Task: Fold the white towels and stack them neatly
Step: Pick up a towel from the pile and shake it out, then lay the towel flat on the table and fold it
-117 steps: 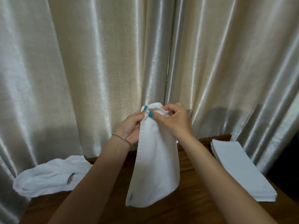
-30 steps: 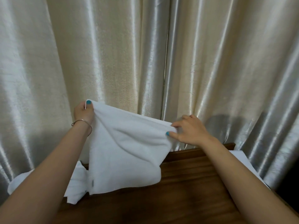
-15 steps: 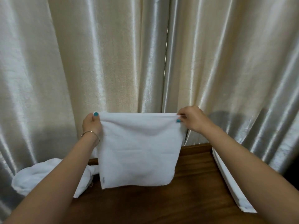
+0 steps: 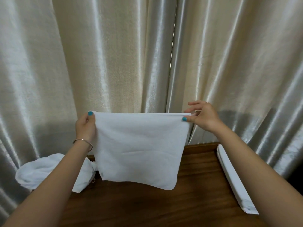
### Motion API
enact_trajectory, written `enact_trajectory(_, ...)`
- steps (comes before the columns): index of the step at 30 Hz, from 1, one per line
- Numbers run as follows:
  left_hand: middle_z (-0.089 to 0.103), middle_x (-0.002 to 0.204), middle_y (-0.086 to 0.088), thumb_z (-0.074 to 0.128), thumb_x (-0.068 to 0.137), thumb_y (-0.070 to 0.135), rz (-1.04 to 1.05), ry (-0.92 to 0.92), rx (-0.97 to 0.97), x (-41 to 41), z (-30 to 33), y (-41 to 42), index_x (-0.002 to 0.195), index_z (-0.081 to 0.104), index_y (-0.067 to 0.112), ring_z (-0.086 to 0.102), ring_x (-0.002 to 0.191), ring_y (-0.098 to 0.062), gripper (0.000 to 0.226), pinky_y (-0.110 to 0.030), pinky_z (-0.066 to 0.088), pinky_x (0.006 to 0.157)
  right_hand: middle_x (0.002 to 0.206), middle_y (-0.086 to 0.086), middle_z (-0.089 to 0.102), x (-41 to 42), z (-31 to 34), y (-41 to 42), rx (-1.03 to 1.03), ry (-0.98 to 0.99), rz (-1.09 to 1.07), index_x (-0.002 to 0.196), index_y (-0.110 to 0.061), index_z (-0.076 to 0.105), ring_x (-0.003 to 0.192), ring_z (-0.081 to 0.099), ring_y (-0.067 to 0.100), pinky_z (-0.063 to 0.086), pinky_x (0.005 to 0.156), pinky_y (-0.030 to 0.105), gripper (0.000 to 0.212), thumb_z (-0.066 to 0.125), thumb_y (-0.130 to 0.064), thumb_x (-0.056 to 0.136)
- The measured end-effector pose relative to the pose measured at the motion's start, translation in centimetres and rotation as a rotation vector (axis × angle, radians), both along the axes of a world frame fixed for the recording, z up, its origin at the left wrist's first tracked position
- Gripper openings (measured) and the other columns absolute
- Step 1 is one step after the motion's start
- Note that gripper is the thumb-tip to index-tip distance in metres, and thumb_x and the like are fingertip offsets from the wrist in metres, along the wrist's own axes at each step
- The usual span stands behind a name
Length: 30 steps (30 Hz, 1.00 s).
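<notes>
White towel (image 4: 139,148) hanging flat in the air over the tabletop (image 4: 164,205), stretched by its top corners. Left hand (image 4: 85,126) pinching the left corner, thumb on front, fingers curled behind. Right hand (image 4: 203,117) pinching the right corner between thumb and a finger, other fingers (image 4: 195,104) spreading loosely. Crumpled towel pile (image 4: 41,174) lying at left, folded stack (image 4: 234,181) sitting at right, shiny curtain (image 4: 131,54) hanging behind.

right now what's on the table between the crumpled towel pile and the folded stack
In the head view, bare wooden table lies between the crumpled pile and the folded stack; the held towel hangs in front of that stretch.
</notes>
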State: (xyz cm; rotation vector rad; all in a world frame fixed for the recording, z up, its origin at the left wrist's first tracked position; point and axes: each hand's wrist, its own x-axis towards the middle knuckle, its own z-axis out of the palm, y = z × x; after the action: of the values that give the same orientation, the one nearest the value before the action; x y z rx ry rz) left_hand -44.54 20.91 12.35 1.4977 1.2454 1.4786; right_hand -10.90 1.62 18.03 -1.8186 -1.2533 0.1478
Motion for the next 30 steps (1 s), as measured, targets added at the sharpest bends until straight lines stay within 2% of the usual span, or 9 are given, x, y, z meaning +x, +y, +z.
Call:
enact_trajectory(4,0.033,0.062,0.002,0.045,0.096,0.03,-0.008,0.07,-0.051,0.0,-1.5,0.3,0.063,0.043,0.014,0.03,0.058,-0.01,0.036,-0.026,0.026,0.055,0.101,-0.01,0.064,0.6,-1.9,1.0,-0.154,-0.097,-0.139,0.073,-0.029,0.065,0.088,0.057,0.012,0.05,0.079,0.031,0.016,0.08,-0.029,0.075)
enact_trajectory(6,0.04,0.064,0.0,0.046,0.096,0.026,0.001,0.147,-0.132,0.7,-2.9,0.3,0.069,0.047,0.011,0.037,0.066,-0.015,0.031,-0.029,0.031,0.059,0.079,-0.008,0.061,0.4,-3.6,2.4,-0.27,-0.103,-0.187,0.071,-0.025,0.055,0.077,0.064,0.018,0.047,0.062,0.024,0.022,0.074,-0.031,0.082)
enact_trajectory(8,0.051,0.075,-0.004,0.048,0.096,0.025,0.002,0.155,-0.251,1.4,-4.4,0.2,0.078,0.054,0.012,0.045,0.08,-0.017,0.023,-0.026,0.034,0.071,0.072,0.002,0.06,0.2,-5.2,3.9,-0.294,0.14,-0.163,0.073,-0.02,0.049,0.054,0.068,0.016,0.048,0.045,0.021,0.024,0.066,-0.019,0.09)
enact_trajectory(12,0.05,0.082,-0.009,0.049,0.095,0.027,0.02,0.127,-0.272,2.0,-4.0,0.8,0.082,0.056,0.011,0.044,0.079,-0.018,0.022,-0.026,0.034,0.065,0.09,0.016,0.063,0.5,-6.1,5.6,-0.133,0.471,-0.195,0.077,-0.015,0.045,0.058,0.069,0.02,0.062,0.062,0.036,0.023,0.058,-0.005,0.093)
enact_trajectory(16,0.041,0.071,-0.012,0.048,0.096,0.027,-0.004,0.166,-0.087,1.0,-1.8,0.4,0.076,0.055,-0.001,0.037,0.067,-0.019,0.035,-0.025,0.028,0.053,0.095,0.015,0.06,0.4,-5.5,5.0,0.034,0.532,-0.157,0.078,-0.015,0.045,0.075,0.072,0.026,0.062,0.071,0.036,0.025,0.061,-0.001,0.091)
enact_trajectory(19,0.049,0.053,0.0,0.045,0.098,0.031,-0.166,0.012,-0.123,-0.6,-1.8,-1.9,0.069,0.051,0.017,0.051,0.048,-0.011,0.032,-0.018,0.035,0.041,0.089,0.008,0.06,-0.5,-5.7,2.8,0.035,0.46,-0.117,0.076,-0.013,0.048,0.087,0.068,0.024,0.06,0.076,0.035,0.025,0.067,0.002,0.086)
enact_trajectory(21,0.06,0.058,0.008,0.047,0.098,0.029,-0.311,-0.067,-0.228,-2.4,-3.5,-3.7,0.079,0.055,0.022,0.066,0.057,-0.005,0.022,-0.015,0.043,0.04,0.093,0.009,0.065,-1.1,-6.9,0.5,-0.06,0.379,-0.071,0.077,-0.011,0.05,0.091,0.065,0.023,0.057,0.081,0.037,0.025,0.071,0.002,0.081)
enact_trajectory(25,0.067,0.105,-0.015,0.05,0.095,0.015,-0.618,-0.069,-0.684,-7.1,-10.7,-6.6,0.111,0.059,0.005,0.073,0.085,-0.02,0.02,-0.023,0.058,0.061,0.105,0.015,0.071,-1.6,-12.5,-5.2,-0.357,0.351,0.095,0.072,-0.007,0.055,0.107,0.065,0.026,0.051,0.096,0.046,0.025,0.07,0.012,0.077)
enact_trajectory(30,0.065,0.118,-0.018,0.056,0.091,0.008,-0.835,0.173,-1.165,-10.6,-19.1,-11.0,0.118,0.059,0.001,0.068,0.103,-0.027,0.028,-0.038,0.054,0.092,0.101,0.009,0.074,-2.6,-21.2,-10.8,-0.78,0.363,0.335,0.074,-0.012,0.067,0.104,0.068,0.016,0.056,0.091,0.04,0.015,0.075,0.001,0.077)
